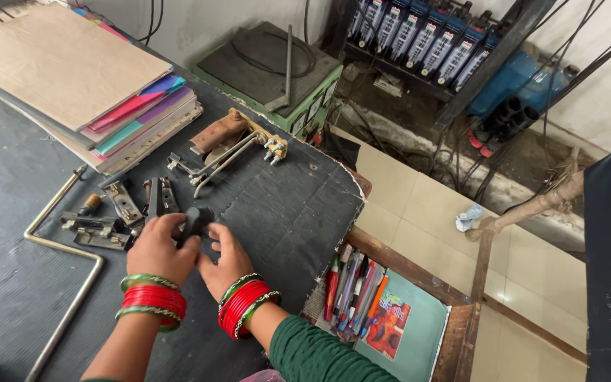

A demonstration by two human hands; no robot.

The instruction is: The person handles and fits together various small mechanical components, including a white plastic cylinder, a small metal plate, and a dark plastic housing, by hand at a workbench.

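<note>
My left hand has its grip clamped on a small dark block-shaped part, fingers curled over it, part standing just above the dark mat of the desk. My right hand sits right beside it, fingertips touching or nearly touching the same part from the right; its grip looks loosely together, but can't tell if it's actually pinching anything. Both wrists carry red and green bangles. Just left of my left hand: a cluster of small metal clamps & brackets. A bent metal rod runs along the desk left of those. Further up, a larger brass-and-rust metal assembly w/ long levers, well apart from my hands. Top left: stack of colourful folders and boards. Right of the desk edge, an open drawer w/ pens.
</note>
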